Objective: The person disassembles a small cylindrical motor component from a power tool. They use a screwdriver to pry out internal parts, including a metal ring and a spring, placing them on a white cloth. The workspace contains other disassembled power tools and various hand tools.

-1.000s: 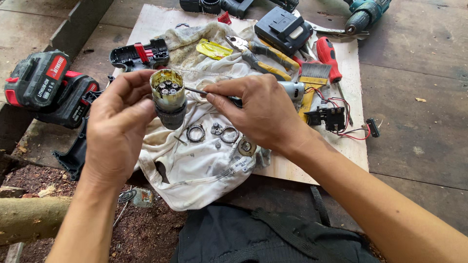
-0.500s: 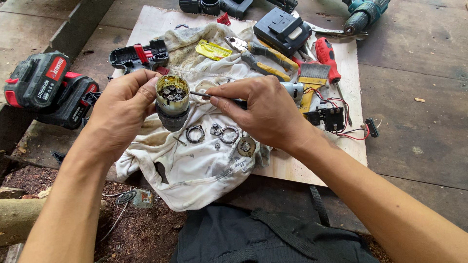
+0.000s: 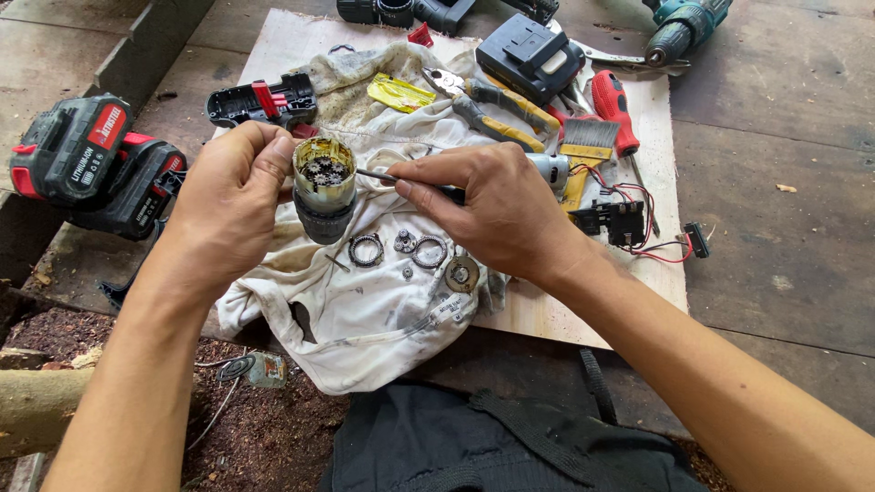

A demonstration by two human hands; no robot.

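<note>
My left hand [image 3: 228,196] grips a cylindrical drill gearbox [image 3: 324,187] upright, its open top showing small gears. My right hand [image 3: 492,210] pinches a thin dark-handled tool [image 3: 383,177], its metal tip pointing left at the gearbox rim. Both hands hover above a dirty white cloth [image 3: 365,301] spread on a plywood board [image 3: 556,310]. On the cloth below the hands lie two ring gears [image 3: 366,250], small gear parts [image 3: 406,242] and a round washer-like disc [image 3: 462,274].
Two red-and-black battery packs [image 3: 91,164] sit at the left. A black housing half [image 3: 264,100], yellow packet [image 3: 399,93], pliers [image 3: 492,105], black battery [image 3: 530,56], brush [image 3: 588,141], red screwdriver [image 3: 615,105], wired switch [image 3: 629,219] and teal drill [image 3: 684,25] lie behind. Dark fabric [image 3: 492,437] lies nearest me.
My left hand shifted its grip and tilted the gearbox slightly. The tool tip in my right hand stays at the gearbox rim, drawn back a little.
</note>
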